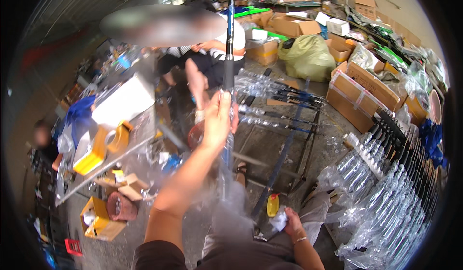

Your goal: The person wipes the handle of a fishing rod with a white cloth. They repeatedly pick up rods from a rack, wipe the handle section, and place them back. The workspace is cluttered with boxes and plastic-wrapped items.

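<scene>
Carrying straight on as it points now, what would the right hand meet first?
Beyond the crumpled white material it holds, the right hand would probably meet the yellow object first, though one fisheye view leaves their depths unclear.

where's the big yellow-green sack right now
In the head view, the yellow-green sack sits right of upper centre, among cardboard boxes, to the right of the rod in the left hand.
</scene>
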### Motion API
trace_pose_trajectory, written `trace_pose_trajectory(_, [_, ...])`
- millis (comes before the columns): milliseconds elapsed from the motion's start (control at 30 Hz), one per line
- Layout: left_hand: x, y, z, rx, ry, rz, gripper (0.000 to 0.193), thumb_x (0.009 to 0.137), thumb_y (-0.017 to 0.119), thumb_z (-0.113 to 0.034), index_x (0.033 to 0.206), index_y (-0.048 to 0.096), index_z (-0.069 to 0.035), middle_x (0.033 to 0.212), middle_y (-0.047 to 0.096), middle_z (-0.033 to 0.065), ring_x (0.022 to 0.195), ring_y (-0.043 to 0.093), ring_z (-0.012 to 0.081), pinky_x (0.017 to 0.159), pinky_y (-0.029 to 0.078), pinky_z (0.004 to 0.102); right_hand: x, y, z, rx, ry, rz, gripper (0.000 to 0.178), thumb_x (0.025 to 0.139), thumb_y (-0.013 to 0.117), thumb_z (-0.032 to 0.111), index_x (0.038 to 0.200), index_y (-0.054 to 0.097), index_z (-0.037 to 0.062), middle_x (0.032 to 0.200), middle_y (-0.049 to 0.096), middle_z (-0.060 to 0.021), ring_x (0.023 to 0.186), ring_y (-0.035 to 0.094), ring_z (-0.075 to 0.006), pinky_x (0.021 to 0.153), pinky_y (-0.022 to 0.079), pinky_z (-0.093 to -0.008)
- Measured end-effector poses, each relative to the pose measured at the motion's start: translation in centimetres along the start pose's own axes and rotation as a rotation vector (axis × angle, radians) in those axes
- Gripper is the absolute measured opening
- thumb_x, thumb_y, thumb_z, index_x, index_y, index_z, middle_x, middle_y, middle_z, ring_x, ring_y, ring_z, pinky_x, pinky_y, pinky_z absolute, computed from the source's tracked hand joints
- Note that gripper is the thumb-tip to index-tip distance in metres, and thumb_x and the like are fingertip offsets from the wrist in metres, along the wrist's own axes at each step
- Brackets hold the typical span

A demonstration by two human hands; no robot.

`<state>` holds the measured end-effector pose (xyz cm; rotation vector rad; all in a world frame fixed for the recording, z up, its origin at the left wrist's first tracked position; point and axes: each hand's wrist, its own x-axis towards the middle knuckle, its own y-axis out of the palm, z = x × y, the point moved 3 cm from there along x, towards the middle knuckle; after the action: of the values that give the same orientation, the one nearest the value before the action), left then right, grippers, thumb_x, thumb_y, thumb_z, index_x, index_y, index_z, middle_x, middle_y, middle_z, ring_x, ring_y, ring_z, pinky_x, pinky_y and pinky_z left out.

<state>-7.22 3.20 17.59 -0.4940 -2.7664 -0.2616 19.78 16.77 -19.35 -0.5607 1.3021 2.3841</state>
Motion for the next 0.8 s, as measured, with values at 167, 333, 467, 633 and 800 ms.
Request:
trace_pose_trajectory(167, [-13.3, -5.1, 1.5, -0.156, -0.085, -0.089, 0.033, 0.1, 0.044, -0.038, 0.106, 0.05, -0.006, 0.069, 0.05, 0.0017, 0.046, 0.045, 0.0083, 0.039, 0.036, 0.0225, -0.4, -0.3, -0.6, -0.112, -0.006, 0.033, 0.01, 0.093, 0.058, 0.02, 0.088, 0.056, 0.0106, 0.081, 0.058, -0.0002, 0.074, 0.058, -0.0147, 0.074, 0.053, -0.0359])
trace_pose_trajectory(333, [-21.5, -6.8, 5.6, -0.175, -0.225, -0.069, 0.031, 0.098, 0.05, -0.033, 0.107, 0.048, -0.004, 0.078, 0.052, 0.0046, 0.055, 0.051, 0.0117, 0.047, 0.043, 0.0262, -2.6, 2.0, 0.1, -0.208, -0.05, -0.019, 0.011, 0.094, 0.056, 0.02, 0.088, 0.056, 0.0109, 0.078, 0.055, 0.003, 0.072, 0.055, -0.0102, 0.069, 0.047, -0.0285])
trace_pose_trajectory(467, [-23.2, -7.6, 5.7, -0.17, -0.225, -0.019, 0.024, 0.098, 0.048, -0.024, 0.11, 0.045, -0.004, 0.077, 0.051, 0.0051, 0.058, 0.052, 0.0124, 0.053, 0.046, 0.0284, -3.0, 2.4, 0.7, -0.178, -0.069, 0.129, 0.011, 0.095, 0.054, 0.02, 0.096, 0.057, 0.0089, 0.089, 0.062, -0.0003, 0.082, 0.06, -0.0132, 0.079, 0.05, -0.0315])
trace_pose_trajectory(633, [-25.2, -8.2, 7.9, -0.168, -0.386, 0.052, 0.013, 0.098, 0.046, -0.012, 0.108, 0.043, -0.004, 0.078, 0.05, 0.005, 0.06, 0.052, 0.0127, 0.06, 0.048, 0.0305, -3.7, 7.9, 3.1, -0.12, -0.143, 0.243, 0.013, 0.091, 0.055, 0.019, 0.096, 0.054, 0.0074, 0.097, 0.063, -0.0102, 0.087, 0.059, -0.0188, 0.083, 0.048, -0.0318])
trace_pose_trajectory(800, [-24.7, -7.7, 8.8, -0.134, -0.341, -0.01, 0.013, 0.096, 0.05, -0.012, 0.105, 0.043, -0.004, 0.078, 0.05, 0.0035, 0.062, 0.052, 0.0113, 0.061, 0.048, 0.0289, -4.6, 15.6, 7.8, -0.17, -0.189, 0.484, 0.02, 0.088, 0.059, 0.026, 0.087, 0.048, 0.0098, 0.085, 0.057, -0.0107, 0.085, 0.054, -0.0227, 0.077, 0.045, -0.0351])
